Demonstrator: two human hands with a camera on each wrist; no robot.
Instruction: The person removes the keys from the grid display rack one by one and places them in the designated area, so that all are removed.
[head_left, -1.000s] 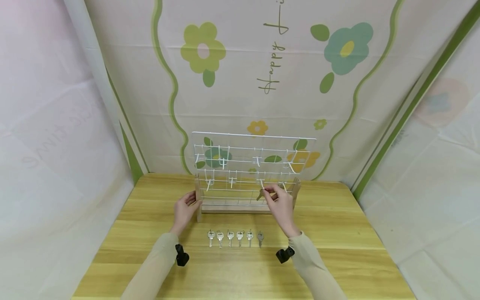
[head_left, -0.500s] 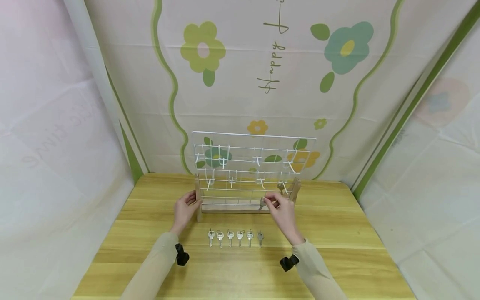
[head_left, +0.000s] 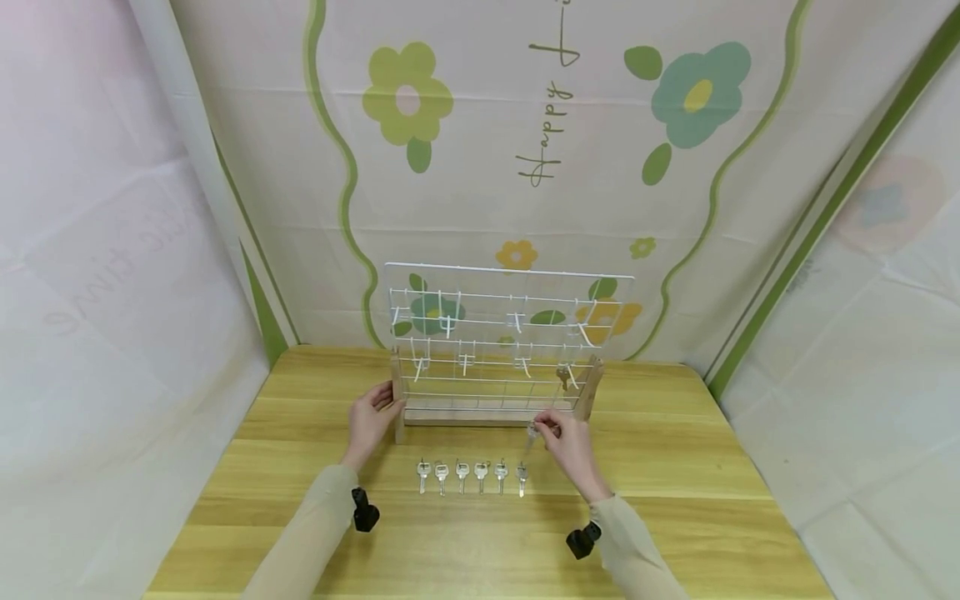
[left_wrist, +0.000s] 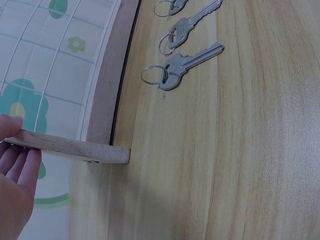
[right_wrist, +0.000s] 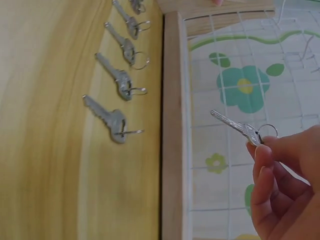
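My left hand (head_left: 370, 425) grips the wooden left post (head_left: 398, 408) of a white wire rack (head_left: 510, 269), thumb on one side and fingers on the other, as the left wrist view shows. Just in front of the rack's base, near its right end, my right hand (head_left: 566, 443) pinches a silver key (right_wrist: 237, 126) by its bow, beside a small split ring (right_wrist: 270, 131). Another key (head_left: 563, 377) hangs at the lower right of the rack. Several keys with rings lie in a row on the table, the rightmost key (head_left: 522, 477) just below the held one.
White hooks (head_left: 517, 323) stick out from the rack in two rows. Its wooden base bar (head_left: 465, 417) runs along the table (head_left: 675, 467) behind the row of keys. A printed cloth (head_left: 465, 192) with flowers stands behind, and pale cloth walls close both sides.
My right hand has drawn the key down from near a lower hook, toward me, to in front of the base. My left hand has stayed on the post.
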